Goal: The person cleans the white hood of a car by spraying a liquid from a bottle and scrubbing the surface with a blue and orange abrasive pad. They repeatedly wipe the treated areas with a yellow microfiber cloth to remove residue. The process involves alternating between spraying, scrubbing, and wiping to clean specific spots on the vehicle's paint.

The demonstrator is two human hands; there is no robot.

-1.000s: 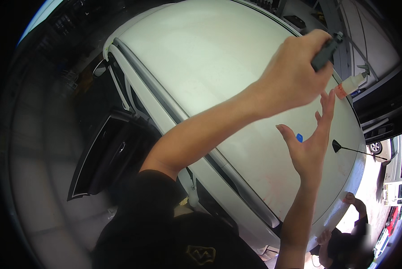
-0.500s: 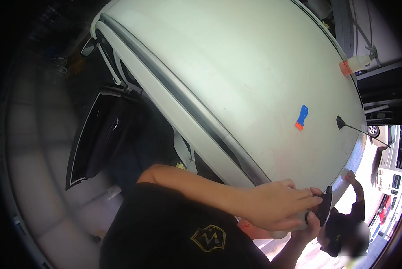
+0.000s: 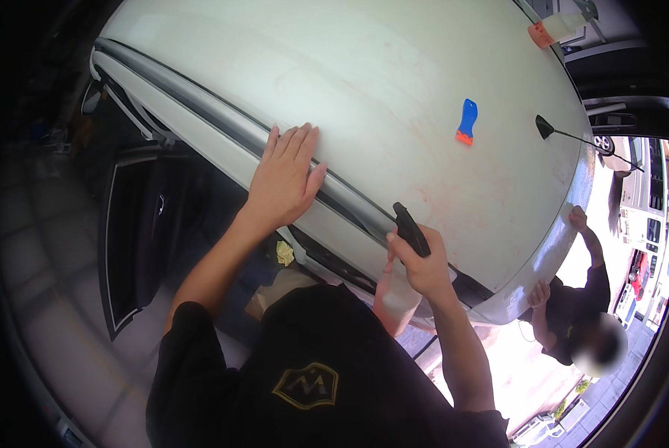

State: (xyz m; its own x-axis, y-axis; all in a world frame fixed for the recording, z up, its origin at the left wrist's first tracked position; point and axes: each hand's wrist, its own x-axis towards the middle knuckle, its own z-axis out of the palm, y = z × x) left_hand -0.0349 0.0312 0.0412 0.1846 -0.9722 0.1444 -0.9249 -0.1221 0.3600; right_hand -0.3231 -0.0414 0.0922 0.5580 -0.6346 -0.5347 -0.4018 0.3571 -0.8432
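White car roof (image 3: 394,89) fills most of the frame, curving from upper left down to lower right, with an open door (image 3: 136,246) in the dark area at left. Right hand (image 3: 421,263) is clenched around a black-topped spray bottle (image 3: 403,280) at lower centre, just under the roof edge, so that grip is grasping the bottle. Left hand (image 3: 286,175) lies flat and released on the roof near the black trim strip (image 3: 200,104), fingers spread, holding nothing.

Further out, a blue scraper with an orange end (image 3: 466,122) lies loose on the roof right of centre, near the antenna (image 3: 573,134). Another person (image 3: 584,321) in dark clothes has hands on the roof's edge at lower right.

Risks as I see them: that scraper sits on a slope and could slide off if the roof gets wet. A slick panel could also let the flat palm slip. Any spray might drift toward the other person.
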